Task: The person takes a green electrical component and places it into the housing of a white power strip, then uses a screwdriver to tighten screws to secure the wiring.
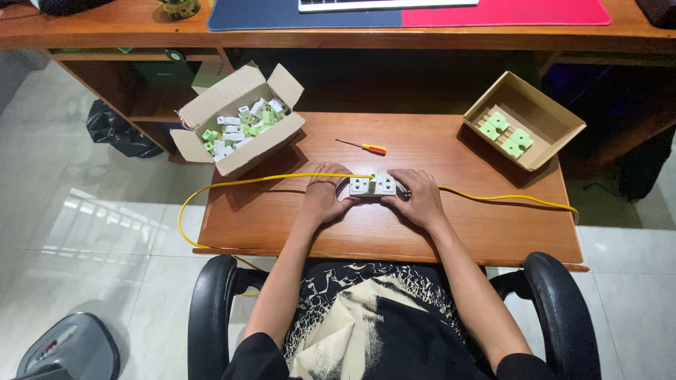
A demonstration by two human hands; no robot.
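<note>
Two hands close in on a white socket block (373,185) at the middle of the low wooden table (493,232).
Head view: left hand (325,199) and right hand (419,197) lie knuckles-up, fingers curled against the block's ends, a yellow cable (274,180) trailing off both sides. Open cardboard box (236,119) of white and green parts sits far left; smaller box (524,119) with green pieces far right; orange-handled screwdriver (362,146) lies between.
</note>
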